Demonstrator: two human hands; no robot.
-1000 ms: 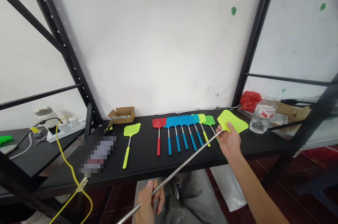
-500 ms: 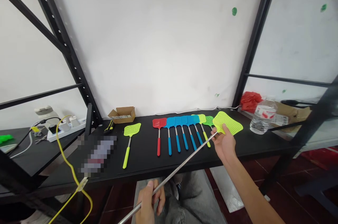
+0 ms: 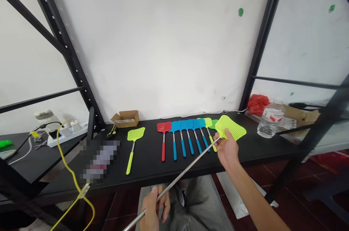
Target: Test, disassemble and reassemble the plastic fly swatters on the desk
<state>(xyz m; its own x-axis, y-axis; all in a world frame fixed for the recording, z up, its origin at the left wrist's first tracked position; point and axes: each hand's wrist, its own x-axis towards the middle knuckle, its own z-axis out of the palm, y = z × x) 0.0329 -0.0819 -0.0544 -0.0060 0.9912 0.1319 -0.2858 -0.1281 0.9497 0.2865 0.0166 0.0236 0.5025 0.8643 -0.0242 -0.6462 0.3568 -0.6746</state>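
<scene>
A fly swatter [image 3: 230, 126] with a yellow-green mesh head and a long, drawn-out metal rod slants across the front of the shelf. My right hand [image 3: 228, 148] grips it where the head joins the rod, thumb on the mesh. My left hand [image 3: 155, 205] is closed round the rod lower down, over my lap; the rod's near end runs out of view. Behind lies a row of short swatters: a red swatter [image 3: 163, 151], several blue swatters [image 3: 175, 150], a yellow-green one and a green one partly covered. Another yellow-green swatter [image 3: 130, 162] lies apart at the left.
On the black shelf [image 3: 147, 167] are a small open cardboard box [image 3: 128, 123], a black-and-yellow cutter [image 3: 111, 132] and a blurred-out object [image 3: 100, 160]. A yellow cable [image 3: 71, 173] hangs over the left edge, near a power strip [image 3: 68, 134]. A water bottle [image 3: 270, 120] stands at right.
My right hand and the swatter's head have shifted slightly left and down the rod's line toward me. My left hand stays almost in place, and the swatters on the shelf lie as before.
</scene>
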